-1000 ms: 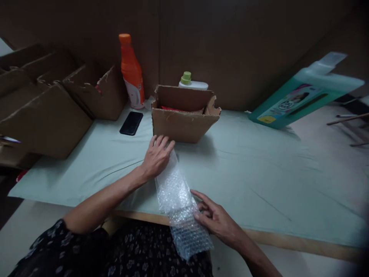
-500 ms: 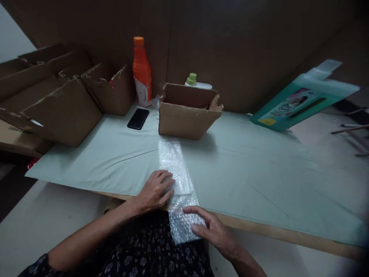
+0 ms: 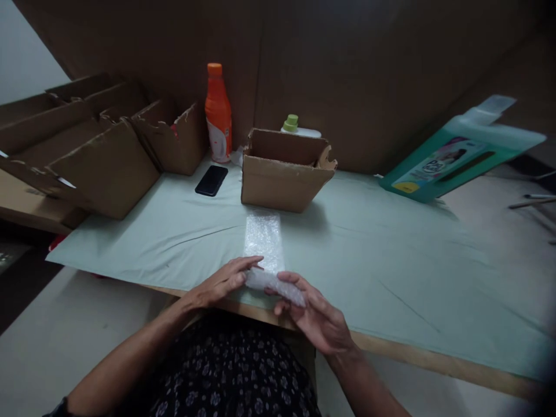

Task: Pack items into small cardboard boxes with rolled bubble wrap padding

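A strip of bubble wrap (image 3: 263, 234) lies on the cloth-covered table in front of a small open cardboard box (image 3: 278, 184). Its near end is lifted and folded up at the table's front edge. My right hand (image 3: 316, 315) holds the right side of that fold, fingers over the top and the others curled beneath. At the fold's left end, my left hand (image 3: 223, 282) has its fingers stretched along the far side and its thumb on the near side, with the wrap between them. Whether anything lies inside the fold is hidden.
A black phone (image 3: 211, 180) and an orange bottle (image 3: 218, 116) are left of the box. Behind it is a white bottle with a green cap (image 3: 291, 122). Several cardboard boxes (image 3: 104, 168) stand at left. A large green liquid bottle (image 3: 456, 153) leans at right.
The near end of the bubble wrap, which hung over the table edge, is now lifted and folded upward. My right hand has moved up with it; my left hand has shifted slightly left.
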`<state>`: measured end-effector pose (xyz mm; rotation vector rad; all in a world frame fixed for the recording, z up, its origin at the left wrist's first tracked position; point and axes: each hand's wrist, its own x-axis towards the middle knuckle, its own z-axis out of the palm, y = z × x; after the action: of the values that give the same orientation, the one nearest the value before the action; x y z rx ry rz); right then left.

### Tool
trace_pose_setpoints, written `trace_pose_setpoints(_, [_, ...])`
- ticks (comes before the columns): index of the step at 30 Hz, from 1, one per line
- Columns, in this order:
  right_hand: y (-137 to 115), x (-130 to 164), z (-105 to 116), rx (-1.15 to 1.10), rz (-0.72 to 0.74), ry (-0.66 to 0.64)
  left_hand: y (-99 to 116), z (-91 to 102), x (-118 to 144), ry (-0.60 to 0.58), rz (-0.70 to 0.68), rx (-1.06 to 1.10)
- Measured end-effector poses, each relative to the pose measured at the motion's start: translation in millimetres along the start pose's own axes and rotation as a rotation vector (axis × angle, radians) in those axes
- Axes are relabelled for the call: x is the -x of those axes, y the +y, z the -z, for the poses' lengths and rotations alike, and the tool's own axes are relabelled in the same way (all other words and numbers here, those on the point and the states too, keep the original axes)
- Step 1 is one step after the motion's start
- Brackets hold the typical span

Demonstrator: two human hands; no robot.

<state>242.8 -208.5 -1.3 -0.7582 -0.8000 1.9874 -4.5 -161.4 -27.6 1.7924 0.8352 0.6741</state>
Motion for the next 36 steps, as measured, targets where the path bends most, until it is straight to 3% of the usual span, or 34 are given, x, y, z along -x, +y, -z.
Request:
trace_pose_setpoints(5, [-14.2, -36.4, 8.5, 0.017, -0.082, 0.106, -10.0, -32.7, -15.3, 0.459, 0.245, -0.09])
trace_pose_setpoints(8, [-24.7, -28.4, 16.0, 0.2, -0.021, 0.216, -10.6, -47.2, -18.3, 0.581, 0.272, -0.108])
trace_pose_setpoints(11, [-30.2, -9.2, 21.7, 0.668, 0.247, 0.258, -8.1, -51.7, -14.1, 0.622, 0.284, -0.096])
trace_pose_setpoints(15, [-16.4, -4.0, 24.8, 1.511, 0.615, 0.058, -6.7, -52.6, -6.7, 0.655, 0.189, -0.295])
trace_pose_setpoints(18, [-0.7, -18.0, 30.0, 1.846, 0.691, -0.066, -3.6, -49.7, -0.8, 0.658, 0.086, -0.468])
trace_pose_setpoints(21, [3.0, -30.2, 36.0, 1.89, 0.684, -0.14, 5.2, -44.3, 7.8, 0.593, -0.034, -0.549])
trace_pose_setpoints(24, [-6.8, -33.6, 33.8, 1.747, 0.604, -0.199, 13.3, -41.3, 16.0, 0.471, -0.159, -0.557])
trace_pose_setpoints(27, [-18.1, -32.9, 25.3, 1.515, 0.378, -0.185, 14.1, -40.9, 17.6, 0.433, -0.114, -0.438])
trace_pose_setpoints(30, [-20.1, -31.2, 21.5, 1.389, 0.25, -0.024, 8.8, -38.4, 9.6, 0.466, -0.02, -0.377])
trace_pose_setpoints(33, [-13.7, -28.1, 25.2, 1.501, 0.504, 0.174, 1.3, -32.0, -6.7, 0.496, 0.032, -0.453])
trace_pose_setpoints(36, [-7.0, -29.2, 29.2, 1.708, 0.734, 0.113, -5.3, -23.7, -24.0, 0.455, 0.084, -0.553])
